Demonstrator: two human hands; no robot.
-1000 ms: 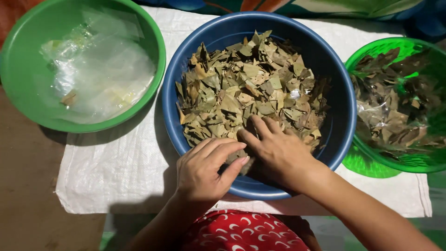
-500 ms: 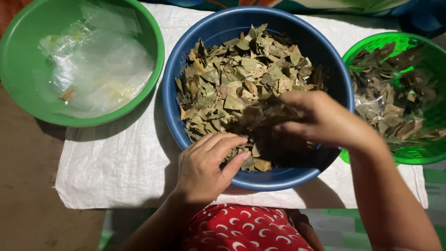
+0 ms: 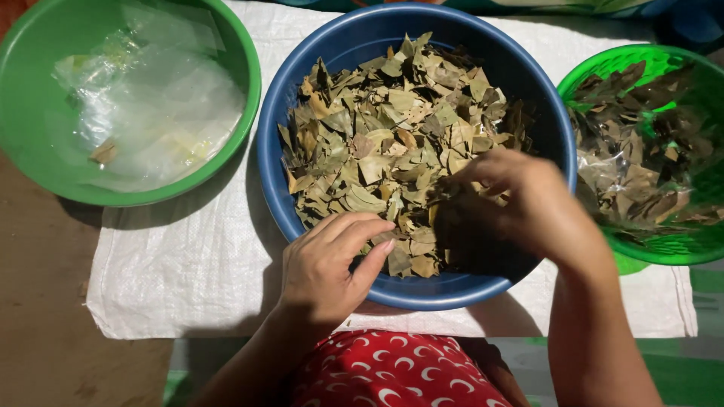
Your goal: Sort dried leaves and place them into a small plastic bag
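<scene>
A blue basin (image 3: 332, 68) in the middle holds a heap of dried leaf pieces (image 3: 392, 136). My left hand (image 3: 332, 264) rests on the basin's near rim, fingers loosely together over the leaves, holding nothing that I can see. My right hand (image 3: 528, 203) hovers above the right side of the heap with its fingers pinched on a small bunch of dried leaves. Its shadow darkens the leaves below it.
A green bowl (image 3: 30, 143) at the left holds crumpled clear plastic bags (image 3: 151, 113). A green perforated basket (image 3: 671, 249) at the right holds leaves packed in clear plastic. All stand on a white woven sack (image 3: 188, 271) over a brown floor. Red patterned cloth (image 3: 392, 373) covers my lap.
My right hand has lifted out of the near side of the heap and moved right with a pinch of leaves. My left hand has stayed on the rim.
</scene>
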